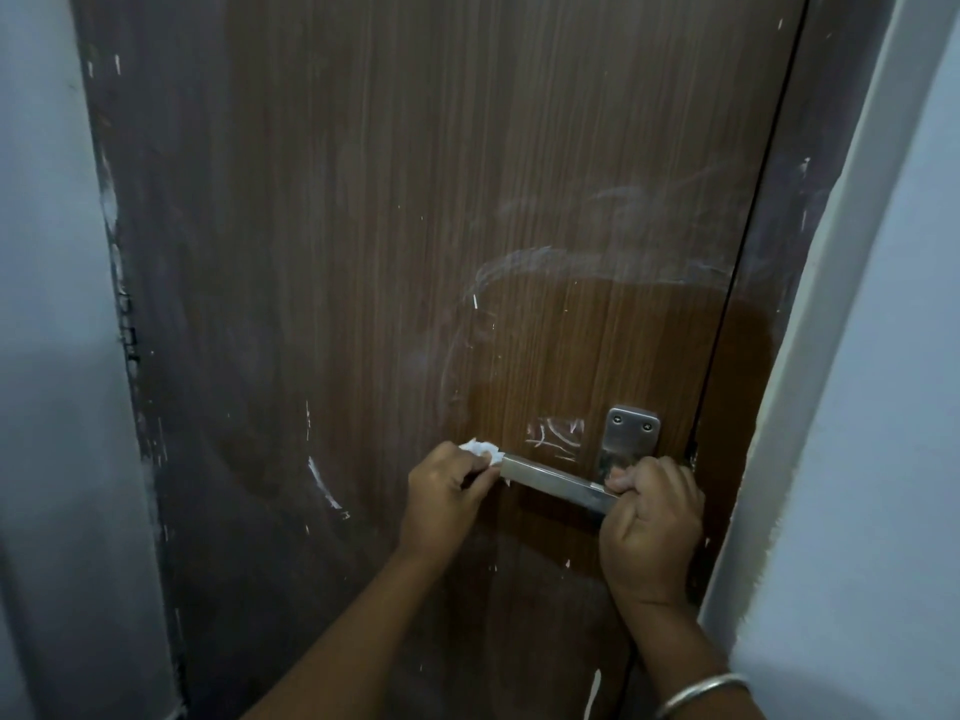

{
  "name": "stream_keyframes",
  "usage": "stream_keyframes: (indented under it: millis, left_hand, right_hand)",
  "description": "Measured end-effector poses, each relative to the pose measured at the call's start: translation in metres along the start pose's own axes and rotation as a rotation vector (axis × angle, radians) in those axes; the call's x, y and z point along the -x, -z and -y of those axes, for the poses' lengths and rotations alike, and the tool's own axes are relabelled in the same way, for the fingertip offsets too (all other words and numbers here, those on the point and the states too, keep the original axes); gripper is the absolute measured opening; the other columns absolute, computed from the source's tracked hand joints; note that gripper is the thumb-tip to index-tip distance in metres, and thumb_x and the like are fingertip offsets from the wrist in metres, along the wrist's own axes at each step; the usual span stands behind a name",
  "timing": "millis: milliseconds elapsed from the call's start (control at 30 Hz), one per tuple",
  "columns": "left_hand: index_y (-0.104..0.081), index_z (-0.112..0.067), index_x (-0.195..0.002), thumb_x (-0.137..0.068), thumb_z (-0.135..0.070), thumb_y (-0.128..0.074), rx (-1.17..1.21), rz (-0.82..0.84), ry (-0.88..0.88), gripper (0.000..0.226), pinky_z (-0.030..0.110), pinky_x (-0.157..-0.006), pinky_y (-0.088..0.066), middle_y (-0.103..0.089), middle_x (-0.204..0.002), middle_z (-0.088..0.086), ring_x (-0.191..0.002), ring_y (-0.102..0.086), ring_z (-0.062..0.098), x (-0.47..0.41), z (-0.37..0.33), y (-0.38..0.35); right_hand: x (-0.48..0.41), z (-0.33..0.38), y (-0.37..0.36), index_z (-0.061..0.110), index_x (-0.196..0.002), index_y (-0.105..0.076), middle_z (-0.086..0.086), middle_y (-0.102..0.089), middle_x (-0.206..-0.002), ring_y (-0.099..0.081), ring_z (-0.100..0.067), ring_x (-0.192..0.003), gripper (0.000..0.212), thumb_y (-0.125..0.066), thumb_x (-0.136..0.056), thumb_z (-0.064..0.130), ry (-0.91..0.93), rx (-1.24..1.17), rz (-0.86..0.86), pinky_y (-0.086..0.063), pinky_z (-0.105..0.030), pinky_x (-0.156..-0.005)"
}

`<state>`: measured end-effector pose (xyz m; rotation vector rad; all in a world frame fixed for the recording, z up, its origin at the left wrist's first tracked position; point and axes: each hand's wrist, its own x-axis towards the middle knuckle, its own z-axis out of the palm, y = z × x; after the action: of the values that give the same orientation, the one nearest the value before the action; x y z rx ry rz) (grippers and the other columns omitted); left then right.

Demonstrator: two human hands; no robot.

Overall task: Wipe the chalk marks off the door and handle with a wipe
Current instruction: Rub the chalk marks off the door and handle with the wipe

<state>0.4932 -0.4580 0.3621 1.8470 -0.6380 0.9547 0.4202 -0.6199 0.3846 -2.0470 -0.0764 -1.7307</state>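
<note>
Left hand [448, 485] pinches crumpled white wipe [480, 450] at free end of square steel lever handle [553, 480]; right hand [652, 522] clenches its pivot end; risk: chalk scribbles [553, 439] above grips on brown wood-grain door [415, 252] may smear.

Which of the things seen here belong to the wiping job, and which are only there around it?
Belong to the job:
- wipe, held in left hand
- door handle, gripped by right hand
- door with chalk marks

Only around it:
- handle's mounting plate
- bangle on right wrist
- white wall
</note>
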Motion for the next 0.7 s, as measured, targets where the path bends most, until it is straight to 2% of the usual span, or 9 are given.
stream_keyframes:
  millis: [100,167,333,433,500,600,700]
  left_hand:
    - [-0.071,-0.004,-0.078,-0.073,-0.004,-0.074,0.001,0.021,-0.054,0.006,0.012,-0.066,-0.044,-0.061,-0.074,0.003,-0.066,-0.054,0.002,-0.02,-0.011,0.006]
    - [-0.071,-0.004,-0.078,-0.073,-0.006,-0.075,-0.011,-0.009,-0.096,0.006,0.01,-0.064,-0.043,-0.061,-0.073,0.003,-0.065,-0.053,0.003,-0.043,-0.021,0.008]
    - [-0.069,-0.003,-0.079,-0.074,-0.005,-0.073,-0.152,0.166,-0.324,0.006,0.026,-0.06,-0.053,-0.063,-0.078,0.01,-0.069,-0.06,0.016,-0.051,-0.019,0.015]
    - [-0.07,-0.004,-0.079,-0.066,0.0,-0.077,-0.268,0.317,-0.448,0.015,0.027,-0.059,-0.056,-0.065,-0.075,0.011,-0.067,-0.064,0.02,-0.036,-0.015,0.019]
    - [-0.071,-0.004,-0.079,-0.066,-0.001,-0.075,-0.293,0.374,-0.497,0.013,0.029,-0.054,-0.056,-0.065,-0.074,0.011,-0.065,-0.063,0.021,-0.044,-0.018,0.022]
    - [-0.07,-0.005,-0.074,-0.072,-0.005,-0.073,-0.251,0.313,-0.511,0.004,0.026,-0.052,-0.05,-0.063,-0.073,0.011,-0.063,-0.06,0.02,-0.069,-0.033,0.023]
    - [-0.069,-0.003,-0.073,-0.076,-0.011,-0.069,-0.271,0.288,-0.551,0.008,0.028,-0.051,-0.047,-0.061,-0.071,0.013,-0.062,-0.058,0.022,-0.083,-0.037,0.021]
  right_hand:
    - [0.0,0.0,0.001,0.004,-0.059,-0.054,-0.013,-0.053,-0.058,-0.051,-0.029,-0.059,0.029,-0.032,-0.078,0.007,-0.002,0.003,0.007,-0.032,-0.031,-0.064]
    - [0.0,0.001,0.001,0.004,-0.059,-0.055,-0.014,-0.053,-0.058,-0.051,-0.03,-0.058,0.03,-0.032,-0.078,0.007,-0.003,-0.002,0.007,-0.036,-0.033,-0.061]
    - [0.0,0.001,0.0,0.004,-0.057,-0.054,-0.014,-0.053,-0.057,-0.052,-0.03,-0.056,0.03,-0.032,-0.078,0.008,0.01,0.014,-0.002,-0.035,-0.033,-0.061]
    - [0.0,0.001,0.0,0.004,-0.057,-0.054,-0.014,-0.053,-0.057,-0.052,-0.03,-0.056,0.03,-0.032,-0.077,0.008,0.013,0.015,-0.013,-0.033,-0.03,-0.063]
    - [0.0,0.001,0.001,0.004,-0.057,-0.054,-0.014,-0.053,-0.057,-0.052,-0.03,-0.056,0.029,-0.032,-0.077,0.008,0.01,0.017,-0.006,-0.033,-0.03,-0.062]
    - [-0.001,0.002,0.001,0.004,-0.058,-0.054,-0.014,-0.053,-0.057,-0.052,-0.03,-0.056,0.029,-0.032,-0.077,0.008,0.007,0.028,0.003,-0.036,-0.033,-0.06]
    - [-0.001,0.002,0.001,0.005,-0.058,-0.054,-0.013,-0.053,-0.057,-0.052,-0.03,-0.056,0.028,-0.033,-0.076,0.008,0.005,0.038,0.003,-0.035,-0.032,-0.061]
